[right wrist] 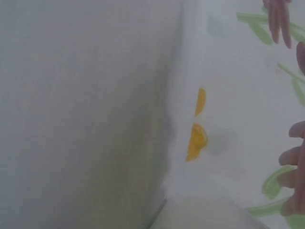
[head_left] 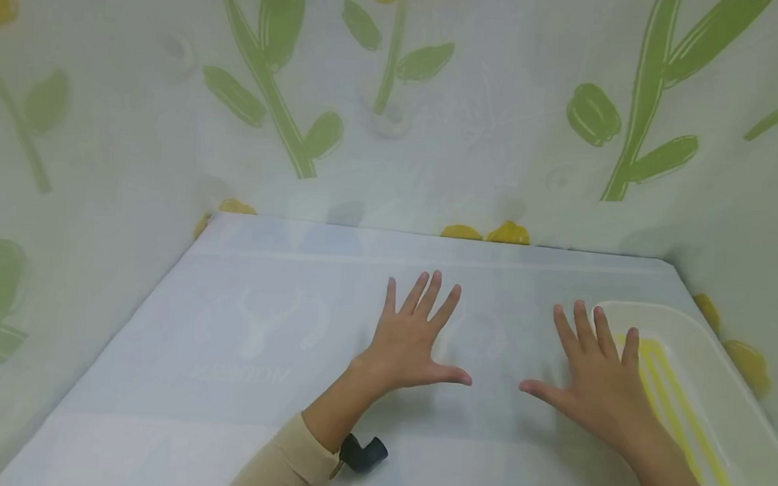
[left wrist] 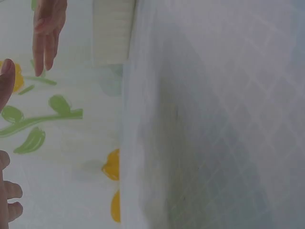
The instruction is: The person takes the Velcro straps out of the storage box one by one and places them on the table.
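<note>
My left hand [head_left: 405, 346] is held over the middle of a pale table [head_left: 159, 348], fingers straight and spread, with a shadow below it. To its right, my right hand [head_left: 602, 383] is spread the same way, its thumb pointing toward the left thumb. Neither hand holds anything. Beside the right hand, and partly hidden behind it in the head view, is a white tray [head_left: 736, 423] with yellow stripes inside. In the left wrist view the right hand [left wrist: 49, 33] shows at the upper left; the right wrist view catches the left hand [right wrist: 279, 19] at the top right.
A black curved piece [head_left: 363, 454] sits by the left sleeve cuff [head_left: 305, 451]. Pale walls [head_left: 486, 153] printed with green stems and yellow flowers stand behind the table and at both sides. The tray lies along the table's right edge.
</note>
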`<state>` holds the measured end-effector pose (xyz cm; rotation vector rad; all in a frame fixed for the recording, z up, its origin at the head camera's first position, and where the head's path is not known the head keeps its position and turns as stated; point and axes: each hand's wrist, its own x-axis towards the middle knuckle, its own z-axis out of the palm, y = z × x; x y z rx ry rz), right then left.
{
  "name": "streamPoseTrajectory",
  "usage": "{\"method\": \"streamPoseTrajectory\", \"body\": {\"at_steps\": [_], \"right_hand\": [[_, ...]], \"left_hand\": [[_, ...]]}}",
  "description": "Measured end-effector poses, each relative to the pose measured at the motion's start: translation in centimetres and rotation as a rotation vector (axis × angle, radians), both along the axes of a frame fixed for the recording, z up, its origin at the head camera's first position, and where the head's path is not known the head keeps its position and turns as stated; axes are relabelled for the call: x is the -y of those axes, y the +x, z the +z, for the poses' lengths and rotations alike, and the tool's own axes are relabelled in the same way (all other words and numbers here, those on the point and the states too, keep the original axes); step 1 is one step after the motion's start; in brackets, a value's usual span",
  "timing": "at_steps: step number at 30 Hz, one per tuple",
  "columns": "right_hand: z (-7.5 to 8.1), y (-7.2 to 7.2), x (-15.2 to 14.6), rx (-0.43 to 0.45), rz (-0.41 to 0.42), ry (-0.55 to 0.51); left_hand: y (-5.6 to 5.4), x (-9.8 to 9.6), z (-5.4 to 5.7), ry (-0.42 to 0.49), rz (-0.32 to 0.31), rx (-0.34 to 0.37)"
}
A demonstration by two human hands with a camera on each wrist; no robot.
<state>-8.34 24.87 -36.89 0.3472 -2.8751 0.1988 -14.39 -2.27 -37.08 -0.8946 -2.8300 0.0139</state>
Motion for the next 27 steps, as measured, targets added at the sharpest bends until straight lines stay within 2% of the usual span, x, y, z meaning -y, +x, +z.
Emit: {"method": "streamPoseTrajectory", "body": {"at_steps": [6, 16, 27], "right_hand": [[0.6, 0.7, -1.2, 0.008, -0.033, 0.018], [0.2, 1.5, -3.3, 0.018, -0.069, 0.048], [0.6, 2.0, -6.2, 0.046, -0.065, 0.02]], "left_hand": [[0.1, -0.9, -0.2, 0.016, -0.028, -0.014], [0.6, -2.4, -0.2, 0.024, -0.066, 0.021], [1.0, -4.3, 0.2, 0.024, -0.097, -0.003]]}}
